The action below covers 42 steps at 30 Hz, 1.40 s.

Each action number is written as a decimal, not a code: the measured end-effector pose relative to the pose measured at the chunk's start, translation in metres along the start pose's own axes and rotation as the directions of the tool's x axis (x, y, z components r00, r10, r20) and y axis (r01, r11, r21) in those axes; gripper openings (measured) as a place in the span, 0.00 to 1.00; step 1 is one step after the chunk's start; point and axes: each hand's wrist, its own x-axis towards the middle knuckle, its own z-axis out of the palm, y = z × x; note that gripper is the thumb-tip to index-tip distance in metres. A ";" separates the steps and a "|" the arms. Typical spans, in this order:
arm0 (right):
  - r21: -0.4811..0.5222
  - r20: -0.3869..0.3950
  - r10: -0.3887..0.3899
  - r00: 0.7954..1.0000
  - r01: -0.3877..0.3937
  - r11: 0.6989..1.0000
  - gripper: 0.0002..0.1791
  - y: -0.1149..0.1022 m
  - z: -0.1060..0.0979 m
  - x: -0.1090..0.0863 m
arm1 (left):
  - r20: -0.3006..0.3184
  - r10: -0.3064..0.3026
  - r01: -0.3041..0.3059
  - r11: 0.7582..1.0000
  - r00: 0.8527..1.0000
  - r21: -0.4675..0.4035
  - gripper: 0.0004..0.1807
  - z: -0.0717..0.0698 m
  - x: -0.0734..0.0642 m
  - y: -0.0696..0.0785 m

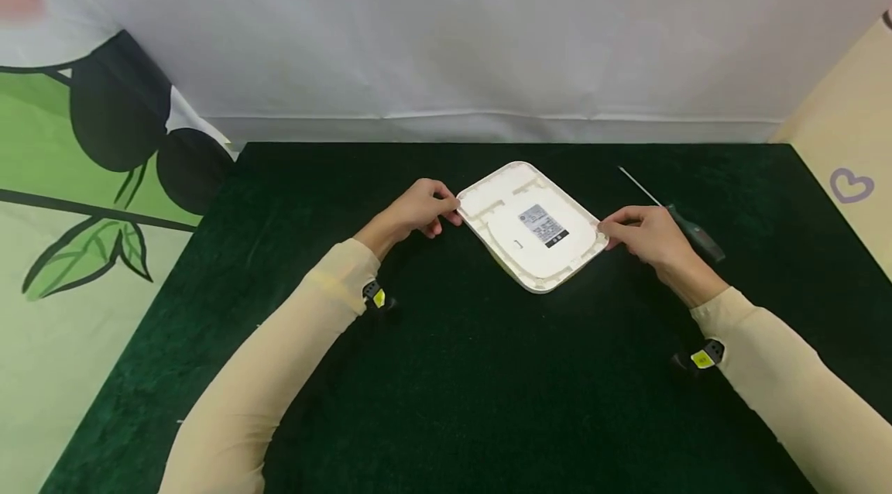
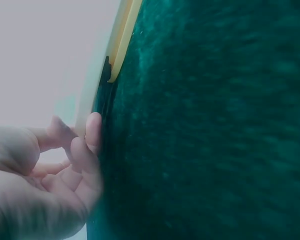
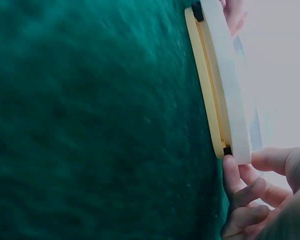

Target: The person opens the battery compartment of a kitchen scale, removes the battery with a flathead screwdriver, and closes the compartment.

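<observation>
A flat white device [image 1: 498, 219] with rounded corners shows a face with shallow ridges and a printed label [image 1: 543, 225]. My left hand [image 1: 421, 207] pinches its left corner between thumb and fingers. At the opposite corner, my right hand [image 1: 644, 234] grips it with the thumb on the labelled face. Along the side in the right wrist view, a yellow strip [image 3: 205, 85] runs beside the white slab [image 3: 230, 85], with small black pieces between them at both ends. The same yellow strip [image 2: 125, 42] appears in the left wrist view above my fingers.
A screwdriver [image 1: 697, 234] with a dark handle and thin metal shaft lies just beyond my right hand. Dark green cloth [image 1: 446, 393] covers the table. White fabric [image 1: 446, 45] hangs behind the far edge, with printed panels at both sides.
</observation>
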 end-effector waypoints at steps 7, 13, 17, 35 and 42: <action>-0.009 -0.045 -0.014 0.999 0.013 1.000 0.21 -0.004 -0.002 0.022 | 0.030 0.016 -0.016 1.000 0.999 0.001 0.12 0.004 -0.022 -0.012; -0.016 -0.075 -0.022 0.997 0.021 1.000 0.20 -0.009 -0.004 0.039 | 0.063 0.051 -0.052 0.998 0.997 0.024 0.12 0.015 -0.041 -0.015; -0.043 -0.086 -0.023 0.996 0.019 0.999 0.20 -0.014 -0.003 0.050 | 0.079 0.059 -0.062 0.997 0.995 0.045 0.12 0.023 -0.052 -0.016; -0.061 -0.091 0.029 0.995 -0.035 0.998 0.23 -0.024 -0.002 0.068 | 0.107 0.046 -0.068 0.974 0.993 0.216 0.14 0.041 -0.066 -0.012; -0.119 -0.110 -0.046 0.993 0.033 0.992 0.25 -0.019 -0.019 0.055 | -0.003 0.110 -0.100 0.908 0.994 0.406 0.20 0.031 -0.056 -0.006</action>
